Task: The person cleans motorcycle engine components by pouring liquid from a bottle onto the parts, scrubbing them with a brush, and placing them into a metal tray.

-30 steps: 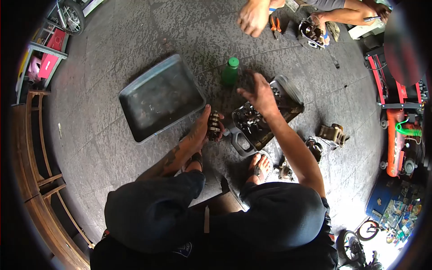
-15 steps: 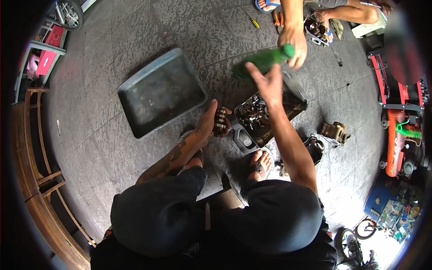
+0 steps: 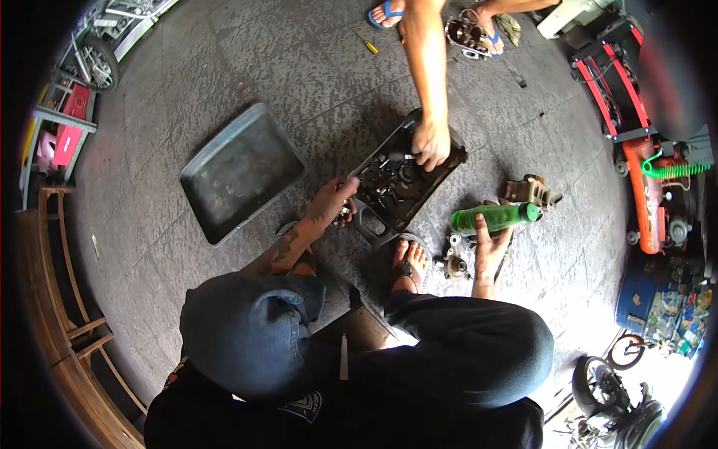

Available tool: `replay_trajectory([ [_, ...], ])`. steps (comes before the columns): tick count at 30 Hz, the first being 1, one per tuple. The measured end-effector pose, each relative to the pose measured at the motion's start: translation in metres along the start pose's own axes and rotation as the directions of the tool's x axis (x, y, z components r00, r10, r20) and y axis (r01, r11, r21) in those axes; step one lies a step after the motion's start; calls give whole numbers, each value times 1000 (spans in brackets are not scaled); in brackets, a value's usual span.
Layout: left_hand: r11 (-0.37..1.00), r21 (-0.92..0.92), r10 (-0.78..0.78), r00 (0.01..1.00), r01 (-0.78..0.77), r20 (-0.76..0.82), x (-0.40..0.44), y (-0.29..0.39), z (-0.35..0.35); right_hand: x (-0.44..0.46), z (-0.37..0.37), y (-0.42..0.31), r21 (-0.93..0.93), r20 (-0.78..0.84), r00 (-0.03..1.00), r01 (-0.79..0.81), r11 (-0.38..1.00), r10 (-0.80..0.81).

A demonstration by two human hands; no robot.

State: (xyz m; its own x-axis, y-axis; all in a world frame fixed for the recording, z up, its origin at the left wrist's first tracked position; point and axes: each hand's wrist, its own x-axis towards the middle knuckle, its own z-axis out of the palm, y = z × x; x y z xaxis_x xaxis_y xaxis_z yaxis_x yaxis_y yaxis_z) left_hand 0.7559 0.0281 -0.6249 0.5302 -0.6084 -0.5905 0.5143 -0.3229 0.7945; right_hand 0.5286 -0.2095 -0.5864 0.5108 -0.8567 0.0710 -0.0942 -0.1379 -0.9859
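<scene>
My right hand (image 3: pixel 490 253) is wrapped round a green bottle (image 3: pixel 486 218) with a green cap, tilted almost level above the floor on the right. Low at centre, my left hand (image 3: pixel 330 203) is closed round a ribbed metal engine part (image 3: pixel 344 215), mostly hidden by the fingers. Just beyond it lies a dark tray (image 3: pixel 425 200) with a looped handle, holding several oily metal parts (image 3: pixel 396 176). Another person's hand (image 3: pixel 431 144) reaches down into this tray from the far side. A larger grey tray (image 3: pixel 239 173) rests on the floor to the left.
Engine castings (image 3: pixel 529 191) and a smaller metal part (image 3: pixel 455 263) lie near the bottle. Farther off are a yellow-handled screwdriver (image 3: pixel 371 47) and another engine part (image 3: pixel 470 34) by the other person's feet. A wooden bench (image 3: pixel 48 277) lines the left; an orange tank (image 3: pixel 645 198) stands right.
My right hand has brought the green bottle from above the parts tray back to the right. The other person's hand has lowered into the tray. My left hand keeps the ribbed part.
</scene>
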Motion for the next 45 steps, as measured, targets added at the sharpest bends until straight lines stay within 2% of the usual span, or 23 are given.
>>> replay_trajectory([
  [1, 965, 248, 92, 996, -89, -1, 2, -1, 4, 2, -1, 10, 14, -31, 1000, -3, 1000, 4],
  [2, 962, 257, 90, 996, -87, -1, 5, -3, 6, 3, 1, 16, 6, -74, 997, -15, 1000, 15],
  [4, 674, 669, 320, 940, -314, 119, 12, -9, 9, 13, 11, 25, -9, -88, 995, 40, 999, -40],
  [5, 502, 820, 328, 938, -275, 113, 11, -8, 12, 22, 13, 34, -75, -64, 997, 48, 996, -53],
  [9, 341, 924, 283, 956, -173, 75, 7, 2, 19, 48, 28, 73, -147, -119, 990, 56, 987, -74],
  [11, 203, 970, 345, 937, -137, 60, 6, -1, 19, 52, 31, 81, -145, -99, 993, 48, 988, -63],
  [15, 133, 986, 258, 964, -96, 59, 6, -3, 12, 47, 30, 87, -224, -80, 996, 23, 974, -42],
  [23, 74, 988, 383, 919, -133, 95, 0, -4, 1, 35, 26, 124, -326, -102, 994, -7, 945, -27],
  [25, 76, 993, 399, 915, -93, 56, 0, -2, -9, 29, 27, 126, -366, -138, 985, 43, 930, -100],
  [27, 76, 996, 415, 910, -51, 15, -3, -1, -18, 17, 31, 117, -171, -158, 986, 25, 985, -53],
  [28, 122, 991, 410, 912, -52, -2, -6, 2, -21, 7, 34, 102, -29, -169, 986, -4, 1000, -1],
  [31, 220, 974, 392, 919, -52, -40, -13, 0, -27, -28, 38, 87, -2, -299, 954, -12, 1000, 11],
  [32, 364, 915, 465, 885, -173, -18, -16, -5, -29, -43, 39, 83, -26, -361, 932, -38, 999, 26],
  [33, 483, 822, 542, 840, -302, -10, -17, -9, -30, -56, 36, 92, 7, -250, 968, 14, 1000, -12],
  [34, 483, 821, 545, 838, -306, -8, -16, -14, -32, -69, 34, 103, 45, -139, 989, 64, 997, -57],
  [35, 783, 561, 356, 933, -268, -52, -16, -21, -33, -82, 40, 97, 176, -25, 995, -93, 980, 99],
  [36, 963, 228, 152, 988, -144, -18, -15, -26, -37, -94, 38, 87, 197, 163, 972, -201, 960, 170],
  [38, 971, 228, 68, 997, -71, 21, -27, -4, -29, -103, 50, 71, 33, 391, 901, -219, 975, 189],
  [39, 974, 225, -20, 998, 6, 58, -33, 4, -25, -102, 54, 72, 32, 397, 899, -215, 976, 186],
  [41, 976, 218, -24, 994, 0, 105, -32, 5, -25, -96, 57, 79, -100, 555, 724, -432, 896, 410],
  [42, 975, 223, -33, 987, -3, 157, -32, 5, -25, -94, 57, 90, -109, 563, 718, -425, 899, 408],
  [44, 990, 137, -67, 979, 41, 193, -38, -5, -27, -95, 63, 112, -298, 614, 702, -217, 929, 361],
  [45, 994, 62, -100, 966, 88, 239, -42, -13, -31, -97, 68, 86, -326, 602, 740, -116, 938, 301],
])
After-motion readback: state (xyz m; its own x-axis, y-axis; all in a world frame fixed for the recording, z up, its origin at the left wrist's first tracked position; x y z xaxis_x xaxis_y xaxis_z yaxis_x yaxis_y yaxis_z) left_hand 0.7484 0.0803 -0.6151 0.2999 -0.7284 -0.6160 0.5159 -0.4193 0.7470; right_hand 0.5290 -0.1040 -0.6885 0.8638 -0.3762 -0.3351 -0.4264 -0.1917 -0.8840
